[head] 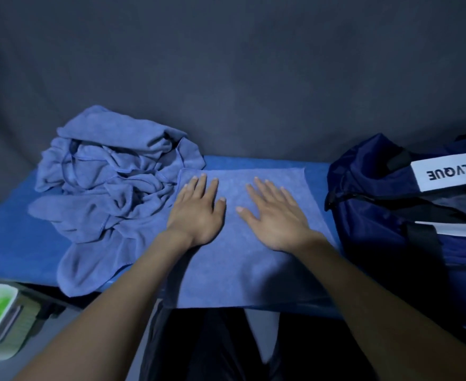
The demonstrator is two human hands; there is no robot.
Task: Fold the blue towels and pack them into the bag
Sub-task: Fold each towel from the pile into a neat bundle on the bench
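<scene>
Left hand (199, 213) and right hand (277, 215) lie flat, fingers straight, grip open, pressing the spread blue towel (243, 270) on the table (6, 243). Crumpled towel pile (110, 188) lies beside it at left; navy bag (391, 215) stands at right, unzipped.

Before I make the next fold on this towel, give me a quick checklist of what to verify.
1. Flat light-blue towel lies smooth on the blue-covered table: ok.
2. Left hand and right hand rest flat on it, fingers straight: ok.
3. Near edge hangs over the table front: not ok.
4. Crumpled pile of light-blue towels overlaps the flat towel's left side: not ok.
5. Navy fabric bag unzipped: cannot tell.
</scene>
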